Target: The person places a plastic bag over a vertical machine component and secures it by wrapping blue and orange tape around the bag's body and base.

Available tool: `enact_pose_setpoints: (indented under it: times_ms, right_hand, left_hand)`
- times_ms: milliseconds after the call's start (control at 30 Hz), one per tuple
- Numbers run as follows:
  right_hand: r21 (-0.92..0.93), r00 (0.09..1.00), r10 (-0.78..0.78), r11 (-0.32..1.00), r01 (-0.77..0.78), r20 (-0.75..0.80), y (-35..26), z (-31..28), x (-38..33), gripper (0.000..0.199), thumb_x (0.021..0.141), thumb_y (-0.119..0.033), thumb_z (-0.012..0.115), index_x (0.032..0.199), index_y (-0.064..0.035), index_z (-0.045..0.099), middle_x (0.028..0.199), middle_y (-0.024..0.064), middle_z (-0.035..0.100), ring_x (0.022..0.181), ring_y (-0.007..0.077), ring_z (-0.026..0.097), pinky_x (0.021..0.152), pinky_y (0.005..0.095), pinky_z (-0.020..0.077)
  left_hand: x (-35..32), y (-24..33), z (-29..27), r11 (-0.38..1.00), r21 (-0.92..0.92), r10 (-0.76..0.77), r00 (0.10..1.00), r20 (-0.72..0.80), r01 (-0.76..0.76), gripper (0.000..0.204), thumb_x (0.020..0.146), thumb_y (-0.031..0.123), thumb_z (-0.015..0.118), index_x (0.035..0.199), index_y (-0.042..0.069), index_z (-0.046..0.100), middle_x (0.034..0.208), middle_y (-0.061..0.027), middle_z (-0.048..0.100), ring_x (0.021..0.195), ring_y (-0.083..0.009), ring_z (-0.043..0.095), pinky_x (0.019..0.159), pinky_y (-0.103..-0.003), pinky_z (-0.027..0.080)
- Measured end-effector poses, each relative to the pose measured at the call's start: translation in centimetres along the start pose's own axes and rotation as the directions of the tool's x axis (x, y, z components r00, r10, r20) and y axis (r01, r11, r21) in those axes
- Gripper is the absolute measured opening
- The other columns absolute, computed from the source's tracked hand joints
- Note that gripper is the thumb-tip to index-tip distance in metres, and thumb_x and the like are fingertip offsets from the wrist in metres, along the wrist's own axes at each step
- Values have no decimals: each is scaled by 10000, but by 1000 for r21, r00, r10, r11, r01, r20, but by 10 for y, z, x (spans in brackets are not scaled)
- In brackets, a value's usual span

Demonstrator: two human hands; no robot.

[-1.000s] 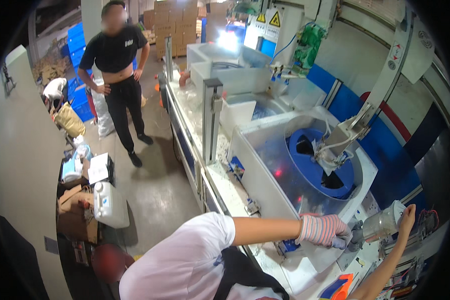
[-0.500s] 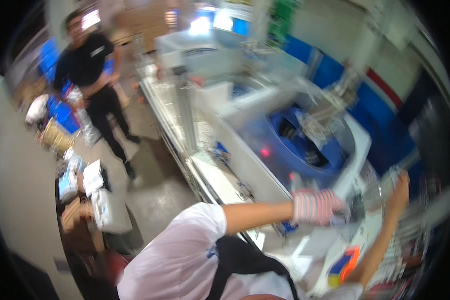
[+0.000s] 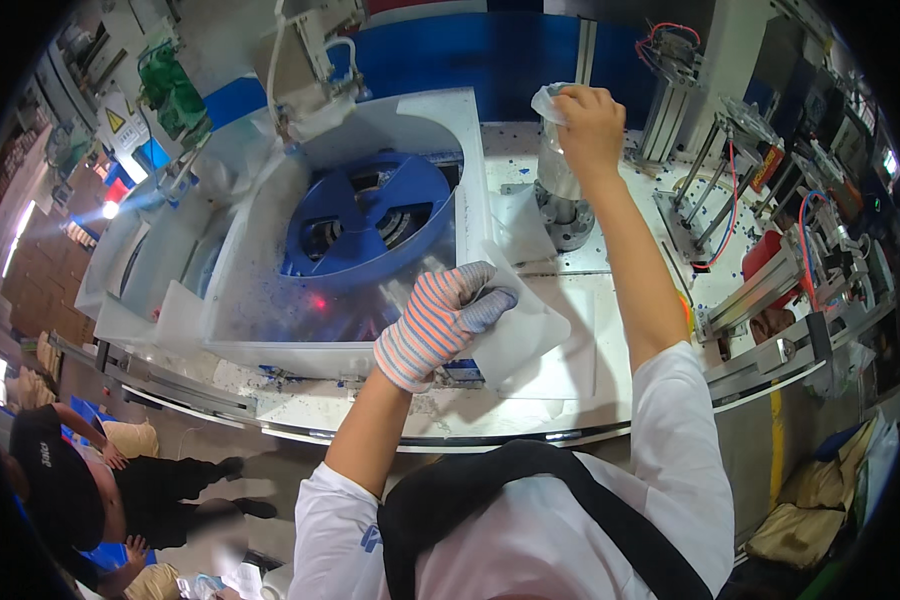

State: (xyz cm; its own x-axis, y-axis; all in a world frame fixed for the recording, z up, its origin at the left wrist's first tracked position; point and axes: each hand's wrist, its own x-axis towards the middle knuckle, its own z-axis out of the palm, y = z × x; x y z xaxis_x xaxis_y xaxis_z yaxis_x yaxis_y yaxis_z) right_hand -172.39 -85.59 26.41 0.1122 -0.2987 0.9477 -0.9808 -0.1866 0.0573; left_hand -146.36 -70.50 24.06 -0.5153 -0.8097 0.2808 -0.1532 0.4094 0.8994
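Observation:
In a striped glove, my left hand is closed on the edge of a thin translucent white sheet, over the front of the machine table. My bare right hand reaches farther out to the right, fingers closed on a crumpled whitish piece, cloth or film, I cannot tell which. That piece lies against the top of an upright metal cylinder on a round bolted base. Left of my gloved hand is a white-walled bowl feeder with a blue disc inside.
Metal fixtures with rods and red hoses stand at the right. An aluminium rail edges the table. Over the bowl hangs a jointed arm. A person in black is at the lower left. Brown sacks lie at the lower right.
My view has swung toward the machine table and the blur has gone. My hands now appear farther apart, the right one at the top of the cylinder.

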Motion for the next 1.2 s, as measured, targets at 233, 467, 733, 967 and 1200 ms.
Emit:
enact_pose_setpoints:
  times_ms: [233,467,733,967,1200]
  right_hand:
    - [-125,948,-306,941,314,84,-17,3,-43,135,701,-111,612,826,-141,655,909,-24,574,949,170,529,812,361,377]
    - [101,988,-55,994,40,147,3,-24,-93,350,755,-98,618,1103,-133,636,1099,15,584,1077,217,514,879,368,370]
    - [919,615,784,301,-256,-86,47,8,-40,239,965,-216,453,1033,-75,635,1041,47,612,935,153,543,832,263,412]
    - [324,319,74,-356,-877,945,170,53,-6,432,913,-370,538,1182,-35,588,1128,92,629,1036,231,595,869,354,472]
    - [335,262,231,-379,-863,937,173,93,4,320,908,-303,542,1085,-49,621,1079,63,637,968,217,606,797,356,483]
  left_hand:
    - [-5,-2,-6,999,40,16,1000,7,-17,256,833,267,633,847,12,638,573,-95,550,502,-154,513,521,-292,433]
    - [-2,1,-6,996,87,12,998,65,-18,254,845,261,628,892,13,650,625,-94,595,545,-137,555,543,-287,448]
    - [-6,-4,-11,977,115,178,983,38,-181,186,840,170,637,976,45,656,747,-32,652,635,-93,578,583,-252,468]
    - [0,3,2,980,51,188,981,57,-190,209,847,248,596,902,48,624,668,-99,616,601,-212,600,587,-324,473]
    - [-4,5,-2,996,25,87,994,59,-88,216,856,239,587,844,23,591,617,-69,574,530,-170,532,531,-311,435]
